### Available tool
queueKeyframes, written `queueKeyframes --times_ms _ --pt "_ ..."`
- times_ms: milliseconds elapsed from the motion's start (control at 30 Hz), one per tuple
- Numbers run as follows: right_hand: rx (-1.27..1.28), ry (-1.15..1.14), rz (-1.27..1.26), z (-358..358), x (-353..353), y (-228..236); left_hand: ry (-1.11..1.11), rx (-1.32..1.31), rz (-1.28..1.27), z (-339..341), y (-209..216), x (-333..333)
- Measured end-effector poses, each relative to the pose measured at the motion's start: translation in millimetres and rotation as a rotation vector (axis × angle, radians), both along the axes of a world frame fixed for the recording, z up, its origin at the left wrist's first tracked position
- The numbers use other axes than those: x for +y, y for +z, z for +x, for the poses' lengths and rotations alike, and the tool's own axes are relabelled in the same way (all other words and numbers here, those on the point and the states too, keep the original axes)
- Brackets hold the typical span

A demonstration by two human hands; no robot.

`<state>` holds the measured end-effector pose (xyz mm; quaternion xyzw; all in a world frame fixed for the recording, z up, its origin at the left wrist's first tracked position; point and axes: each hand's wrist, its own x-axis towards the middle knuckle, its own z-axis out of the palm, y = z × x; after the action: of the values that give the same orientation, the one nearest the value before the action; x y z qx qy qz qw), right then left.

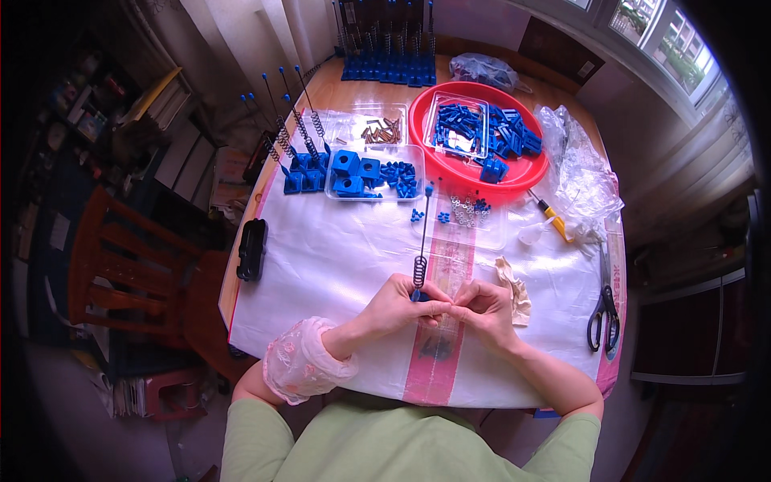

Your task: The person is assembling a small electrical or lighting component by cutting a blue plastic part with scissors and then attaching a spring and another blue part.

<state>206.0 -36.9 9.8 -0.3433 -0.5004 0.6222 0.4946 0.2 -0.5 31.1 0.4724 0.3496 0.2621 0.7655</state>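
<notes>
My left hand (389,310) is closed round the blue base of a spring assembly (420,271). A black coil spring sits low on its thin upright rod, and a blue tip caps the rod. Most of the base is hidden by my fingers. Close by on the right, my right hand (490,312) is pinched, its fingertips meeting those of the left. Whatever lies between them is too small or hidden to make out. Beyond the hands, small blue parts (443,218) and pale rings (466,212) lie on a clear lid.
A red basin (416,132) holds blue pieces. Left of it, a clear box (376,198) contains blue blocks, beside standing spring assemblies (305,173). Brass-coloured pins (382,131) lie behind. Scissors (604,317), a yellow-handled tool (554,221) and crumpled paper (516,293) are at right; a black case (252,250) at left.
</notes>
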Motion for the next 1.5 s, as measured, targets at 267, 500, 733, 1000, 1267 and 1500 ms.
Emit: queueKeyframes --times_ms 267,500,733,1000,1267,1500 --pt "0.002 0.008 -0.028 0.5 -0.4 2.6 -0.034 -0.004 -0.077 -1.2 -3.2 2.0" --pt "0.006 -0.125 -0.119 2.3 2.6 9.3 0.015 0.050 -0.030 6.7 7.3 -0.8" --pt "-0.045 -0.141 -0.098 -0.1 3.3 10.7 0.025 0.072 0.039 3.8 7.6 -1.2" --pt "-0.056 -0.081 -0.005 -1.1 2.0 3.6 0.059 0.100 0.018 5.6 3.0 -4.8" --pt "-0.099 -0.031 0.026 -1.7 -0.4 0.3 -0.042 0.162 0.169 -0.5 0.1 -2.7" --pt "-0.037 0.001 -0.005 0.3 3.5 5.5 -0.011 0.152 0.030 0.3 2.0 -1.8"
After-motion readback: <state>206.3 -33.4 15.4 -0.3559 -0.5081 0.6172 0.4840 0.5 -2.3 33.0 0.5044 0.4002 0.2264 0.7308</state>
